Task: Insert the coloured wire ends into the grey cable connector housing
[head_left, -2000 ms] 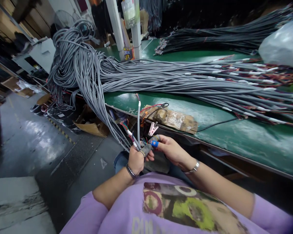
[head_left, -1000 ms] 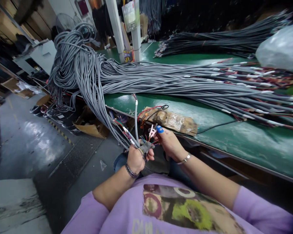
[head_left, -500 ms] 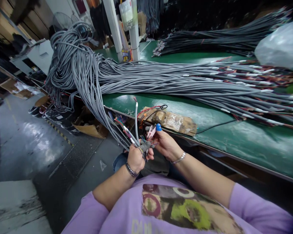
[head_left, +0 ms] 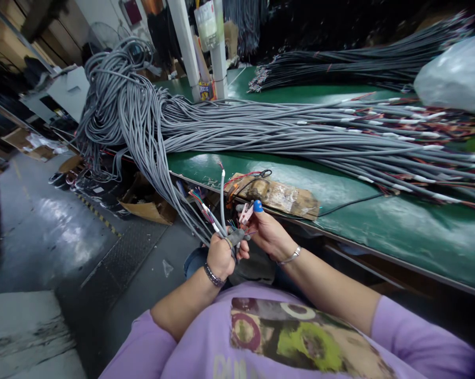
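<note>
Cable ends (head_left: 217, 221): your left hand (head_left: 220, 257) is fisted around several grey ones, held up just off the green bench (head_left: 398, 226) edge. Your right hand (head_left: 269, 231) pinches a pink clip (head_left: 245, 212) beside their stripped coloured wires (head_left: 234, 227).

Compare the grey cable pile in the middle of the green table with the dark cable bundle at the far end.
The grey cable pile is light grey; the dark cable bundle looks near black. The grey pile spills off the green table at its left edge, some ends reaching the left hand; the dark bundle lies wholly on the table, far from both hands. Both hold long cables running roughly the same way.
</note>
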`<state>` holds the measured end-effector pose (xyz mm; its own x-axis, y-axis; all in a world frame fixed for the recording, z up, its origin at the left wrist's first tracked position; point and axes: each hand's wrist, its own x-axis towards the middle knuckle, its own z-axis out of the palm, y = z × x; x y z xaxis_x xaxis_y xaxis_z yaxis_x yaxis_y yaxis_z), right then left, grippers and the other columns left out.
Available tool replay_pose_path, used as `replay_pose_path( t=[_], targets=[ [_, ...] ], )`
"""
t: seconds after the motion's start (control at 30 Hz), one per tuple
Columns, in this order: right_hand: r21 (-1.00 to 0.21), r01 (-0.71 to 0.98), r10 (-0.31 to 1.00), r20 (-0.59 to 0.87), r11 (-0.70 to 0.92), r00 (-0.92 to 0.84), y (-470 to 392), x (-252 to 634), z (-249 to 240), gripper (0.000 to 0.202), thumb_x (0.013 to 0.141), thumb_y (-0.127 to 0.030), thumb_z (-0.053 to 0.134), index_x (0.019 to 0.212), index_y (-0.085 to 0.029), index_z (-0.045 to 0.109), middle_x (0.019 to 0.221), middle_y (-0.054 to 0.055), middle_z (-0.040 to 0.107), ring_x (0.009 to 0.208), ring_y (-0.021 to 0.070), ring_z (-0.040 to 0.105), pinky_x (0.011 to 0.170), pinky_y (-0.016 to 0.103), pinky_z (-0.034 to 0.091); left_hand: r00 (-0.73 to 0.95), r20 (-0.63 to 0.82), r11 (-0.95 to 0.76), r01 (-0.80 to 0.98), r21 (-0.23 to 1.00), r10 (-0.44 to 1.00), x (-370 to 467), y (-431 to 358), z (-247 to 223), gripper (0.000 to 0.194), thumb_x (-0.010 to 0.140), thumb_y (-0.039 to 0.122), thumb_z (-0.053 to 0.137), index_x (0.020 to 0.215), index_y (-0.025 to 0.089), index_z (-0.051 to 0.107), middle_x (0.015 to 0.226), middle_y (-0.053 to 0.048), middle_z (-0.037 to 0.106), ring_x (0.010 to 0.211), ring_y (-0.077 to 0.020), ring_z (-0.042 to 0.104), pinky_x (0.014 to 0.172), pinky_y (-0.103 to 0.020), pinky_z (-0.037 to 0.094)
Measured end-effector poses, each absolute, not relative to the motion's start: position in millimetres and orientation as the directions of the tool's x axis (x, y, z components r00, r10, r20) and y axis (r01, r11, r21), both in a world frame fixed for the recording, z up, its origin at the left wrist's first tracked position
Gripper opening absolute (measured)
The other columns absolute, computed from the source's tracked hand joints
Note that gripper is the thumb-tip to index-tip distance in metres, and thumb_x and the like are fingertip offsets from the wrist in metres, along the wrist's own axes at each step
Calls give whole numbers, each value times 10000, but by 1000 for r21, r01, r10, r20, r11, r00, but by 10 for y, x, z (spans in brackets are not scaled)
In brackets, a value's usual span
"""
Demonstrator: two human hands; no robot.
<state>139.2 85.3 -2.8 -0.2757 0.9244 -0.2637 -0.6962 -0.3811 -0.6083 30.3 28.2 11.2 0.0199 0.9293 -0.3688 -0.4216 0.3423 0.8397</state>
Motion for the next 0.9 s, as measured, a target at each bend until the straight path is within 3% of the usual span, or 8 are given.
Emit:
replay_pose_path(
  t=[0.27, 0.4, 0.5, 0.77, 0.9],
  targets=[
    [-577, -660, 876, -294, -482, -382, 813, 1470, 52, 450, 748, -623, 585, 728, -175, 615, 665, 21, 631, 590, 127, 573, 539, 249, 461, 19, -332, 314, -375, 872, 943, 300, 221, 136, 352, 614, 449, 718, 643, 154, 529, 469, 5, 583, 338, -86, 498, 338, -183, 246],
    [-602, -626, 867, -300, -496, -398, 815, 1515, 71, 323, 761, -490, 650, 806, -170, 639, 678, 7, 628, 577, 104, 548, 541, 227, 461, 0, -311, 291, -354, 889, 950, 317, 145, 170, 346, 622, 450, 715, 643, 154, 536, 483, 7, 587, 351, -85, 508, 350, -188, 263],
    [-643, -613, 887, -292, -458, -357, 806, 1521, 53, 261, 728, -410, 702, 818, -171, 655, 670, 2, 628, 560, 100, 525, 522, 218, 450, -48, -300, 264, -355, 897, 953, 340, 120, 201, 343, 633, 456, 708, 655, 154, 548, 487, 10, 584, 355, -81, 505, 355, -190, 260],
    [-895, -423, 990, -133, -140, -46, 761, 1520, -44, 383, 715, -566, 656, 661, -187, 645, 650, 23, 618, 570, 115, 499, 538, 238, 421, -122, -269, 204, -386, 900, 955, 379, 192, 221, 338, 652, 452, 704, 656, 151, 550, 479, 11, 575, 356, -80, 498, 359, -189, 253],
    [-774, -545, 937, -176, -321, -302, 791, 1500, -44, 454, 705, -639, 616, 724, -185, 643, 612, 17, 595, 551, 126, 500, 526, 262, 429, -122, -274, 206, -395, 895, 954, 394, 234, 177, 341, 659, 451, 699, 643, 149, 542, 476, 12, 571, 346, -73, 482, 357, -189, 251]
  ],
)
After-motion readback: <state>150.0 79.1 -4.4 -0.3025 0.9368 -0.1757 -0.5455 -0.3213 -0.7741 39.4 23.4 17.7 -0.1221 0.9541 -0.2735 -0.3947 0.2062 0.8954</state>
